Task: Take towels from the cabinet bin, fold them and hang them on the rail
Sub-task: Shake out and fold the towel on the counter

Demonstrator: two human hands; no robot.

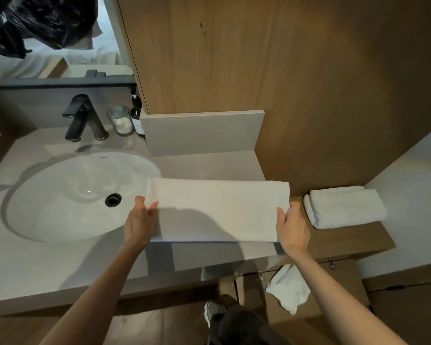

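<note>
A white towel (217,207), folded into a long flat band, lies on the grey countertop (60,265) to the right of the sink. My left hand (141,220) grips its left end, thumb on top and fingers underneath. My right hand (292,225) holds the right end the same way. A second folded white towel (343,207) rests on the wooden ledge at the right. Another white towel (288,287) lies crumpled in the open cabinet bin (339,292) below the counter. No rail is in view.
A white oval sink (67,195) with a black drain fills the counter's left. A black faucet (81,118), a glass jar (120,120) and a dark pump bottle (137,115) stand behind it. A wood panel wall (259,58) rises behind the towel.
</note>
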